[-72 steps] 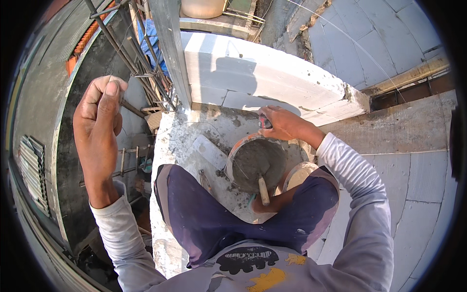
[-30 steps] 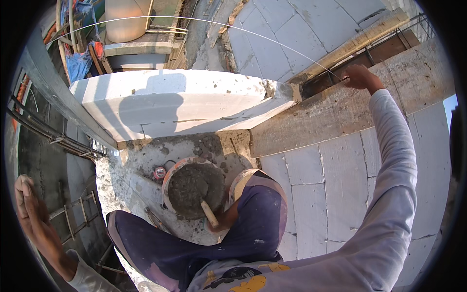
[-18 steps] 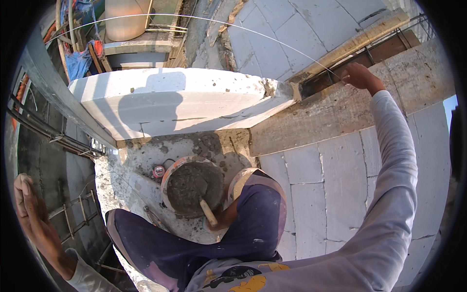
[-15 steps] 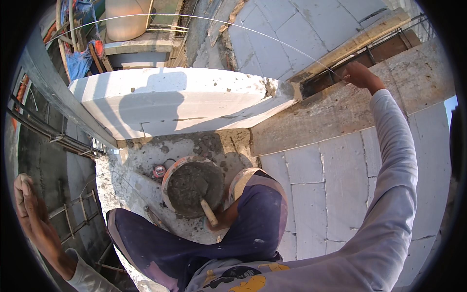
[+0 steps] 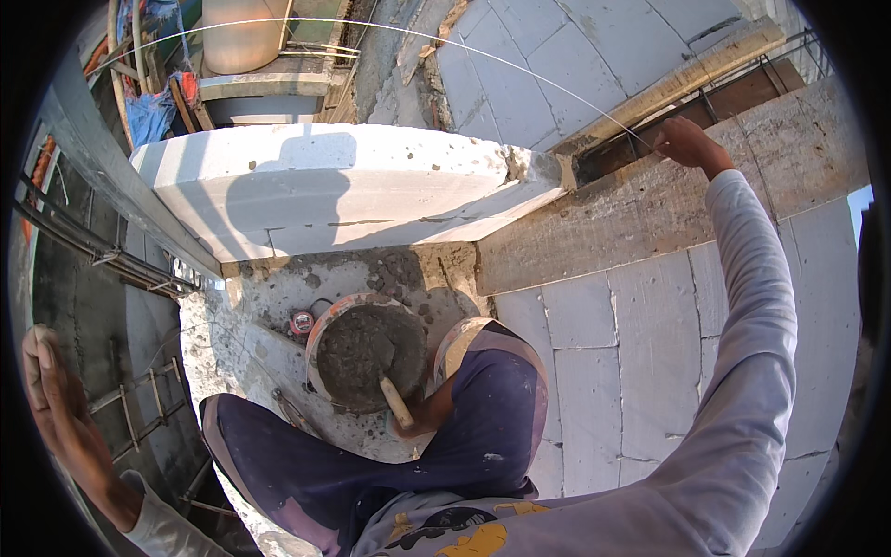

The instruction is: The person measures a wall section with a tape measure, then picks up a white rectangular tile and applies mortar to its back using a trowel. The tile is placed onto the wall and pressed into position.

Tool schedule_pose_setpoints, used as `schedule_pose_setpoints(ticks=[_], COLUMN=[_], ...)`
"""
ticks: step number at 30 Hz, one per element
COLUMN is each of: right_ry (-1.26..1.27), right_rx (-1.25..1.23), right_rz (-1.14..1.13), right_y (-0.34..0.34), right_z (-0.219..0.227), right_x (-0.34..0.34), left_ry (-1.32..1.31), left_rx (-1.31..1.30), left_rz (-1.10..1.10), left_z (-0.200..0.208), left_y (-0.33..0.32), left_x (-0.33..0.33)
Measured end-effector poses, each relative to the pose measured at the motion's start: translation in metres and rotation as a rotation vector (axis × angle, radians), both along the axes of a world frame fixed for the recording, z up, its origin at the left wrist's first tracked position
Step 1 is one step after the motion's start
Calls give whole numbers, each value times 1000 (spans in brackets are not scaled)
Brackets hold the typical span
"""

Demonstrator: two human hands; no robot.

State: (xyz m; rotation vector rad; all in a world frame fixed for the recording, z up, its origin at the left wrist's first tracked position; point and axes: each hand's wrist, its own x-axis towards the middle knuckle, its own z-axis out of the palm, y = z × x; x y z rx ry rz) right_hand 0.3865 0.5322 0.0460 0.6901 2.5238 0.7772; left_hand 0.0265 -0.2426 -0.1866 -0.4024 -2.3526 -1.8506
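My right hand is closed in a pinch on the end of a thin white string, above a wooden formwork board at the right. The string curves left across the far side. Out at the left edge, my left hand is raised with its fingers up and close together, slightly bent, nothing visible in it. Between my legs sits a round bucket of grey wet mortar. A trowel stands in the mortar, its wooden handle toward me.
A white block wall crosses ahead, its top sunlit. Beside the bucket lies a small red round object, perhaps a tape measure. Steel bars and a drop lie at the left. Rebar shows in the trough behind the board.
My left hand has shifted very slightly up and left. The right hand keeps its pinch on the string, almost unmoved.
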Motion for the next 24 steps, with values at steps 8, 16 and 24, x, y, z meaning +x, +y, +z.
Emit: schedule_pose_setpoints(ticks=[8, 16, 24], right_ry=[3, 39, -19], right_rx=[44, 165, 42], right_rz=[-27, 3, -1], right_y=[3, 5, 4], right_z=[-3, -10, -7], right_x=[3, 11, 3], left_ry=[-26, -6, -20], left_rx=[51, 25, 6], left_rz=[-5, 6, -13], left_z=[0, 2, 7], left_y=[0, 6, 2], left_x=[-1, 2, -1])
